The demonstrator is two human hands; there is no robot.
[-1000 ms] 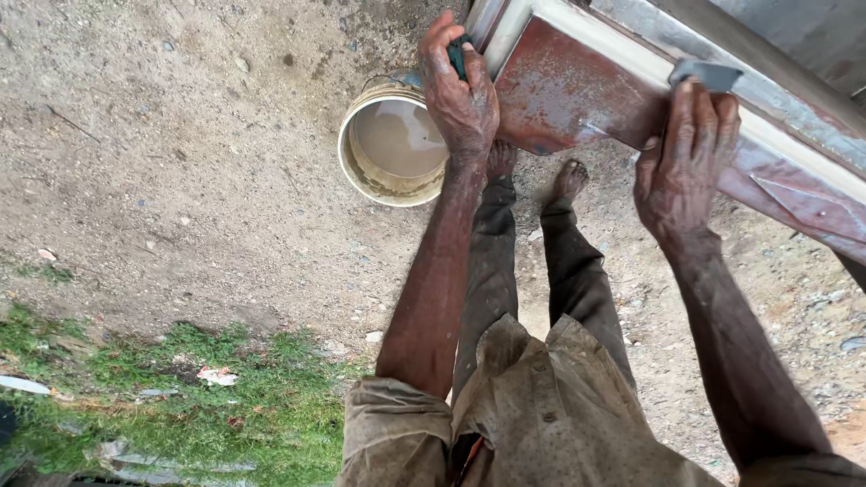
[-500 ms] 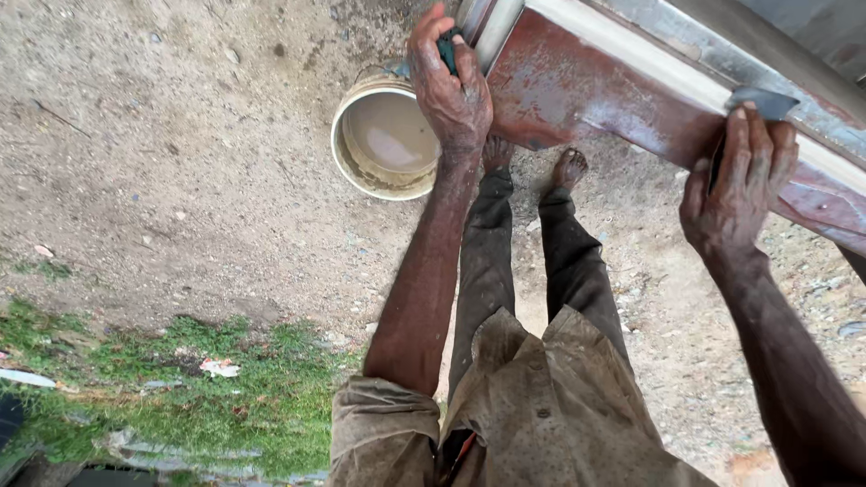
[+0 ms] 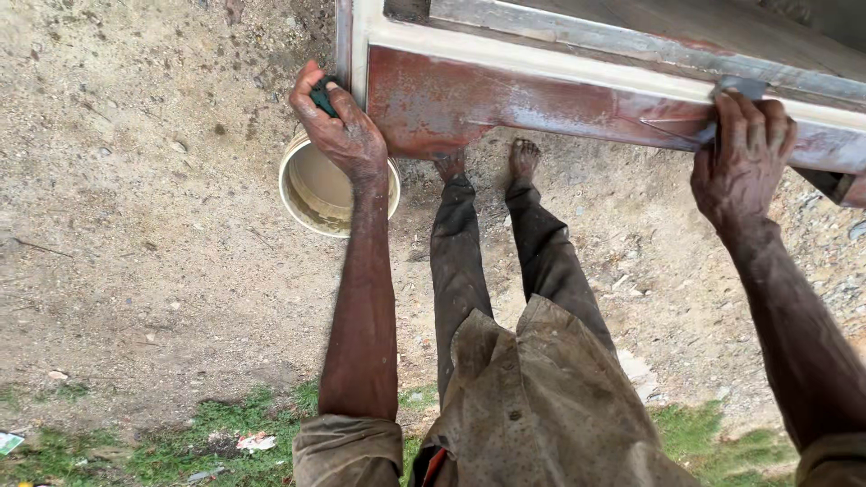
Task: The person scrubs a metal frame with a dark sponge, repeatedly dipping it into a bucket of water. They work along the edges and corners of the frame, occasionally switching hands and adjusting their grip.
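Note:
A rusty red metal panel (image 3: 541, 99) with a pale cream frame (image 3: 505, 56) stands in front of me. My left hand (image 3: 338, 126) grips a small dark green pad (image 3: 322, 94) pressed against the frame's left edge. My right hand (image 3: 741, 162) presses a grey abrasive sheet (image 3: 741, 87) onto the panel near its right end. Below me are my dark trousers and bare feet (image 3: 523, 158) on the dirt.
A cream bucket (image 3: 311, 194) stands on the bare dirt just below my left hand. Grass with scraps of litter (image 3: 255, 441) runs along the bottom. Stones and gravel lie at the right.
The view has shifted so the panel now lies more level across the top. My right hand has slid farther right along the panel; my left hand stays at the frame's left edge.

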